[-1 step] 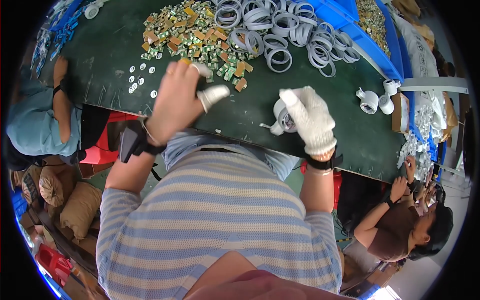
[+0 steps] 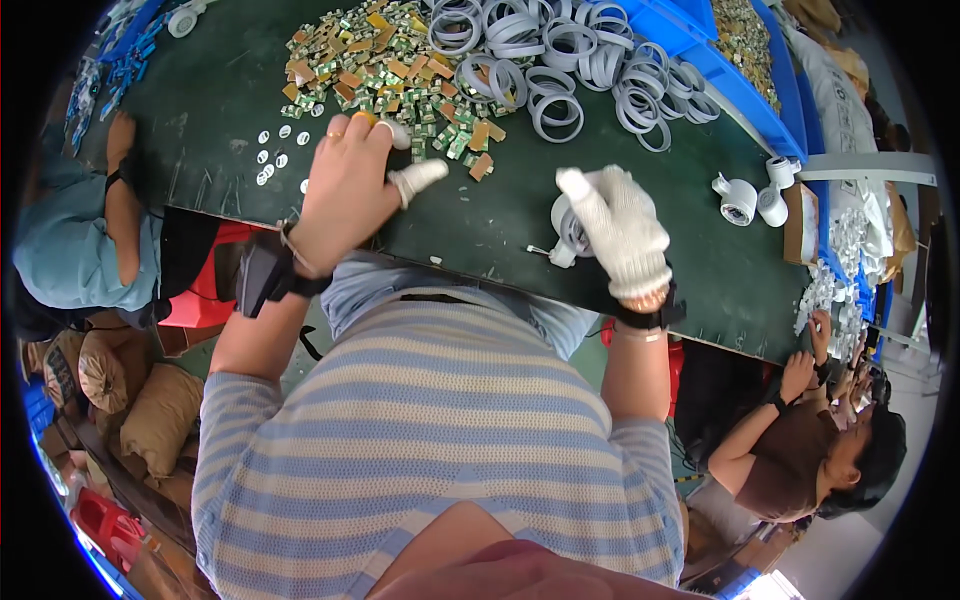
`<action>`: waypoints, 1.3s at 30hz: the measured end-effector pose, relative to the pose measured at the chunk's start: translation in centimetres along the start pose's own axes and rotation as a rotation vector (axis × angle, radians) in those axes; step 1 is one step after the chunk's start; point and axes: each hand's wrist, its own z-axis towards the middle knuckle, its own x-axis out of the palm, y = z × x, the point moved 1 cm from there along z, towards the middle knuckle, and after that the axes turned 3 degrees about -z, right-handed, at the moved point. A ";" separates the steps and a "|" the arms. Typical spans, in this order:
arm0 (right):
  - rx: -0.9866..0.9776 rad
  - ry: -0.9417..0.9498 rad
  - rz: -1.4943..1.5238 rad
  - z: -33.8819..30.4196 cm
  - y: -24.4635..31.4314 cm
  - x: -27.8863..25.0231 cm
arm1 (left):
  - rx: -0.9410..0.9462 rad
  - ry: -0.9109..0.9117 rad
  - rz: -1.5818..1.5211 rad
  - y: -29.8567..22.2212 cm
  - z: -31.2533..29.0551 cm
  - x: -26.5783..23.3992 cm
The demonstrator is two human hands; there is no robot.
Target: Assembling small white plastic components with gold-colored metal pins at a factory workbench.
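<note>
My left hand [image 2: 350, 190] is over the near edge of a pile of small green circuit boards [image 2: 385, 75], its fingers stretched forward and its thumb held apart. White finger covers are on the thumb and one finger; I see nothing held in this hand. My right hand [image 2: 625, 235], in a white knit glove, is closed round a white round housing [image 2: 562, 218] low over the table's near side. A short white piece [image 2: 560, 256] sticks out from the housing toward me. The glove hides much of the housing.
Several white discs [image 2: 281, 160] lie left of my left hand. Grey rings [image 2: 570, 50] are heaped at the far middle. More white housings [image 2: 738, 203] stand at right, near a blue bin [image 2: 745, 100]. Co-workers' arms [image 2: 120, 200] rest at both table ends.
My left hand has shifted slightly, its fingers now more clearly seen at the board pile. My right hand keeps the housing, which has turned or tilted slightly.
</note>
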 end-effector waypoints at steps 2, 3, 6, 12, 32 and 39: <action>-0.025 -0.087 -0.054 0.9 -0.1 0.4 | 0.028 -0.058 0.014 0.7 0.4 0.9; 0.069 -0.166 0.063 1.1 1.6 -0.4 | 0.054 -0.120 0.026 0.8 0.6 1.3; -0.150 -0.432 -0.010 -0.6 3.0 -1.2 | 0.013 -0.111 -0.161 1.3 0.4 1.2; -0.149 -0.192 -0.172 -5.2 4.7 0.1 | -0.306 0.018 -0.870 -0.2 -1.1 1.1; -0.288 0.008 0.500 -1.9 5.5 -0.5 | -0.143 0.447 -1.352 -5.7 -3.3 0.9; -0.281 0.005 0.486 -1.8 5.7 -0.4 | -0.211 0.413 -1.294 -5.9 -3.7 1.3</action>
